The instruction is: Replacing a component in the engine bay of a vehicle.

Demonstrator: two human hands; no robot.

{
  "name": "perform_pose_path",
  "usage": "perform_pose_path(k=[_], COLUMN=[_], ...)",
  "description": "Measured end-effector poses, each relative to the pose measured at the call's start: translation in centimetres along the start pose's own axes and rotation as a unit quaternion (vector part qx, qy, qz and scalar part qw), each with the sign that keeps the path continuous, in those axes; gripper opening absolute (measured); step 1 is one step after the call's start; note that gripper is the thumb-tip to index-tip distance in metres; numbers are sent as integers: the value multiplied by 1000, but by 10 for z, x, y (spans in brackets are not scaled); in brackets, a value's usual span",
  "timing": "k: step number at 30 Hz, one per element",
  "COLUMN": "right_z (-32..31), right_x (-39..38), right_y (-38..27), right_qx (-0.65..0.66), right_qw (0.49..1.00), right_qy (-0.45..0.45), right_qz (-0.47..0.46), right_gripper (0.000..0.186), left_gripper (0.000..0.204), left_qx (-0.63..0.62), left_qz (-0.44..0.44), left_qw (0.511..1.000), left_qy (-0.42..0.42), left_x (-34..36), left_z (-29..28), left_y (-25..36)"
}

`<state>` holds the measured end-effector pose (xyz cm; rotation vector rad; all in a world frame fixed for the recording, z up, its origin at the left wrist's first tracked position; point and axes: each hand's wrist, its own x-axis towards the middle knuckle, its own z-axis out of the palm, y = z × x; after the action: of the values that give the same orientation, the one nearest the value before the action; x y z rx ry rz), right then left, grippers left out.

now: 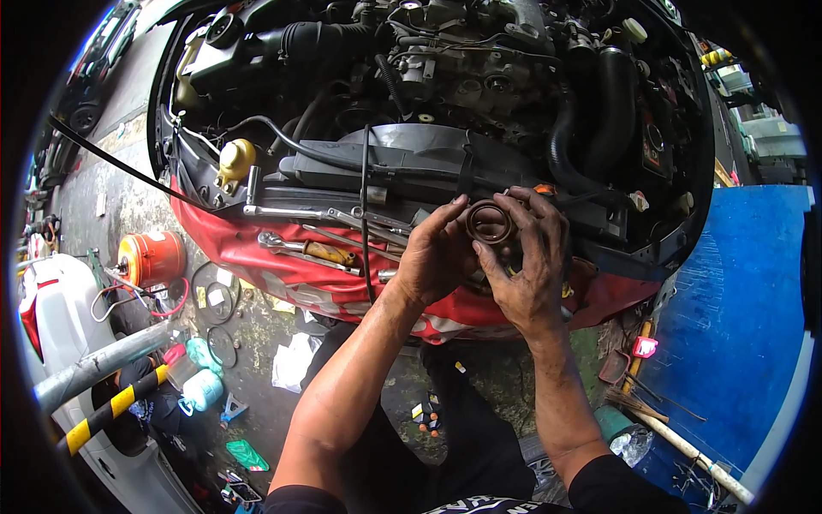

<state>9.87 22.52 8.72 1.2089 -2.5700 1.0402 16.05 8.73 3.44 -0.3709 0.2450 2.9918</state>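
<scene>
In front of my chest, over the front edge of a car's engine bay, I hold a brown ring-shaped seal point(491, 206) with its round opening facing up toward me. My right hand point(533, 261) grips it, thumb at the lower edge and fingers curled around the far and right side. On the left, my left hand point(425, 257) is curved around with its fingertips at the ring's edge; its lower fingers are partly hidden. Dark grime covers the fingers of both hands. Just beyond them lies the black radiator shroud point(411, 141).
A red cover point(257, 257) drapes the car's front, with a ratchet point(282, 244) and a long wrench point(295, 212) on it. Hoses, including a thick black one point(612, 111), cross the engine bay. An orange bucket point(152, 259) stands at left; a blue panel point(736, 300) lies at right.
</scene>
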Motion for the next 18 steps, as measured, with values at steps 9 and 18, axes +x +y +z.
perform_pose_path(k=[9,18], right_z=[0,7], right_x=[-4,-6], right_y=[3,14], right_qx=[2,19], right_qw=[1000,999], right_qy=[-21,31], right_qz=[10,26], right_gripper=[65,63], left_gripper=[44,51], left_qx=[24,51], left_qz=[-1,29], left_qw=[1000,998], left_qy=[7,28], left_x=[4,5], left_z=[-1,5], left_y=[-5,-11])
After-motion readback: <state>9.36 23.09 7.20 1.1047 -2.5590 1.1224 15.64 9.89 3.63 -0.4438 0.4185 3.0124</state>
